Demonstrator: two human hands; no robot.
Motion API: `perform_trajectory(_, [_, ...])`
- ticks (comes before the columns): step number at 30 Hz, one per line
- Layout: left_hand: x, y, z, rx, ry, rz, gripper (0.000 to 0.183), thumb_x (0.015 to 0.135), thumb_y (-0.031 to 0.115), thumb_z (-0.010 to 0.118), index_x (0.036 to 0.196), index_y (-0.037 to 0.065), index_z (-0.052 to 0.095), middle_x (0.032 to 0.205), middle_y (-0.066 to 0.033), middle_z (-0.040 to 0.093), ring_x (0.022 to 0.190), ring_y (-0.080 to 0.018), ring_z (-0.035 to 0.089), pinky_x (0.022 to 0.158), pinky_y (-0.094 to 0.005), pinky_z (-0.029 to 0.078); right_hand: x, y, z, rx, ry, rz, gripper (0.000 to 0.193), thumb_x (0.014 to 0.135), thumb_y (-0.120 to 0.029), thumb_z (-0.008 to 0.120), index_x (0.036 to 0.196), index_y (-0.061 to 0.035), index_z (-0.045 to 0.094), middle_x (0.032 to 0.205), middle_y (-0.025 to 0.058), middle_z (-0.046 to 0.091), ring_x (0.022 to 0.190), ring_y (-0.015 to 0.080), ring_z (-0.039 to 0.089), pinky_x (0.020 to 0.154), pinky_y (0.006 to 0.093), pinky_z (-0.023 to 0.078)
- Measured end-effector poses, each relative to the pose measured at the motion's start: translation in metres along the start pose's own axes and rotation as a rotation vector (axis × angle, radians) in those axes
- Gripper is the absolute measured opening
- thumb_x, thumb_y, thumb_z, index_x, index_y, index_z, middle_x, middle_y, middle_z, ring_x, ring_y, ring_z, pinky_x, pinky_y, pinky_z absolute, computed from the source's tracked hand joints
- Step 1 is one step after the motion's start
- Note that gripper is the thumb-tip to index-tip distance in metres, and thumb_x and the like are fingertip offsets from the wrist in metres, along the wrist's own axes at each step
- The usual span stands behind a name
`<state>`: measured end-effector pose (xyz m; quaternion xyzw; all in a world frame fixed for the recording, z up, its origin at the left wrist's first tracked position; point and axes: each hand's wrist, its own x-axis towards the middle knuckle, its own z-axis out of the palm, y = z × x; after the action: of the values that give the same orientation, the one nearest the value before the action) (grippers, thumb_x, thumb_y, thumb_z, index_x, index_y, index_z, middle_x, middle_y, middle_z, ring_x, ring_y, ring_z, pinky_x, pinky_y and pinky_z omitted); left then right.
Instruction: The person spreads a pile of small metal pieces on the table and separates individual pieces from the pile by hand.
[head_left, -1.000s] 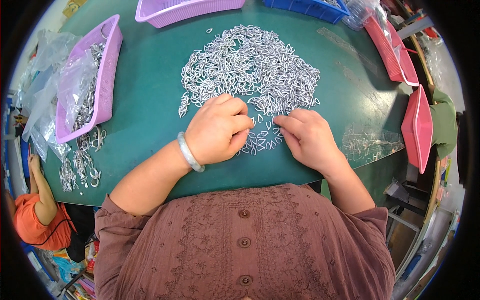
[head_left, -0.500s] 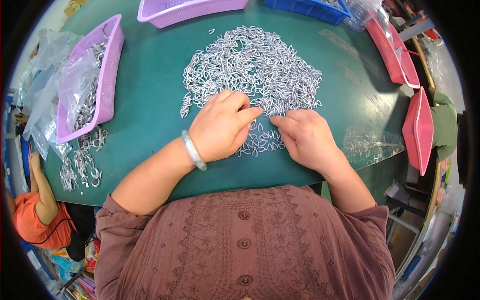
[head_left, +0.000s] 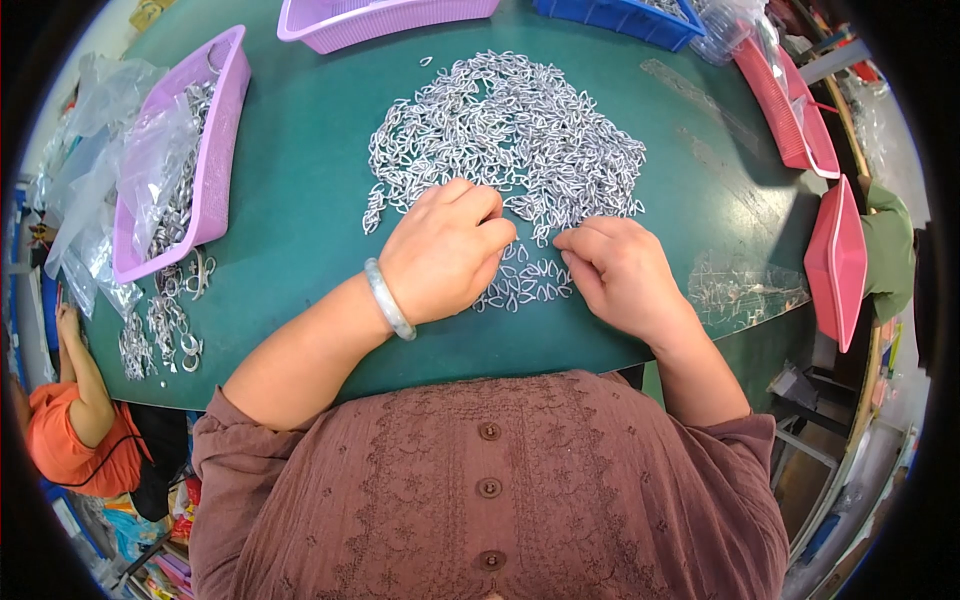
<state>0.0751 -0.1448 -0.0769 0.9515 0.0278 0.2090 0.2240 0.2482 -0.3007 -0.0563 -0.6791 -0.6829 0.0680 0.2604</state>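
A broad heap of small silver metal links [head_left: 500, 130] is spread on the green tabletop. My left hand [head_left: 445, 250], with a pale bangle [head_left: 388, 300] at its wrist, is closed at the heap's near left edge. Its thumb and forefinger are pressed together, and whatever is between them is hidden. To the right, my right hand [head_left: 620, 272] is also closed, its fingertips pinched beside the near edge of the heap; anything in that pinch is too small to make out. Between and below the two hands lies a smaller, looser group of links [head_left: 525, 283].
A lilac basket [head_left: 225, 150] with metal parts and plastic bags stands at left, small metal pieces [head_left: 160, 325] near it. Another lilac basket [head_left: 390, 28] and a blue one [head_left: 625, 28] are at the far edge. Pink baskets [head_left: 838, 265] line the right; a person in orange [head_left: 70, 440] sits at left.
My hands have drawn slightly apart, the right one shifting a little to the right. My left forefinger has curled in closer to the thumb. The heap looks nearly the same.
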Motion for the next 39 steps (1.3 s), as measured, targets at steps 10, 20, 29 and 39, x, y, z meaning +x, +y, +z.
perform_trajectory(10, [0.001, 0.004, 0.001, -0.033, 0.009, 0.016, 0.02, 0.075, 0.005, 0.067, 0.095, 0.005, 0.066, 0.098, -0.0084, 0.058, 0.092, -0.0278, 0.055, 0.082, -0.0389, 0.045, -0.001, -0.001, 0.0, 0.013, -0.078, -0.022, 0.01, 0.081, -0.006, 0.065, 0.09, -0.0056, 0.067, 0.074, 0.0093, 0.062, 0.072, 0.0308, 0.063, 0.066, 0.0419, 0.05])
perform_trajectory(20, [0.0, 0.006, 0.005, -0.042, 0.003, 0.036, 0.024, 0.075, 0.008, 0.071, 0.099, 0.007, 0.07, 0.098, -0.0088, 0.057, 0.093, -0.0272, 0.056, 0.083, -0.0389, 0.044, -0.002, -0.001, 0.002, 0.011, -0.096, -0.025, 0.017, 0.08, -0.008, 0.066, 0.096, -0.0073, 0.069, 0.076, 0.0089, 0.062, 0.071, 0.0305, 0.062, 0.065, 0.0419, 0.05])
perform_trajectory(29, [0.0, 0.001, -0.002, -0.087, -0.008, 0.032, 0.025, 0.075, 0.008, 0.07, 0.1, 0.009, 0.07, 0.097, -0.0079, 0.057, 0.093, -0.0274, 0.056, 0.084, -0.0394, 0.044, 0.004, -0.001, 0.008, -0.074, -0.058, 0.005, 0.021, 0.082, -0.008, 0.063, 0.102, -0.0074, 0.068, 0.072, 0.0098, 0.064, 0.069, 0.0306, 0.064, 0.063, 0.0422, 0.051])
perform_trajectory(39, [0.0, -0.002, 0.0, 0.004, 0.003, -0.032, 0.026, 0.074, 0.007, 0.069, 0.1, 0.008, 0.07, 0.099, -0.0068, 0.058, 0.095, -0.0269, 0.055, 0.086, -0.039, 0.042, 0.014, -0.004, 0.004, -0.035, -0.071, -0.004, 0.018, 0.082, -0.009, 0.063, 0.099, -0.0071, 0.067, 0.074, 0.0103, 0.066, 0.069, 0.0305, 0.065, 0.063, 0.0413, 0.052])
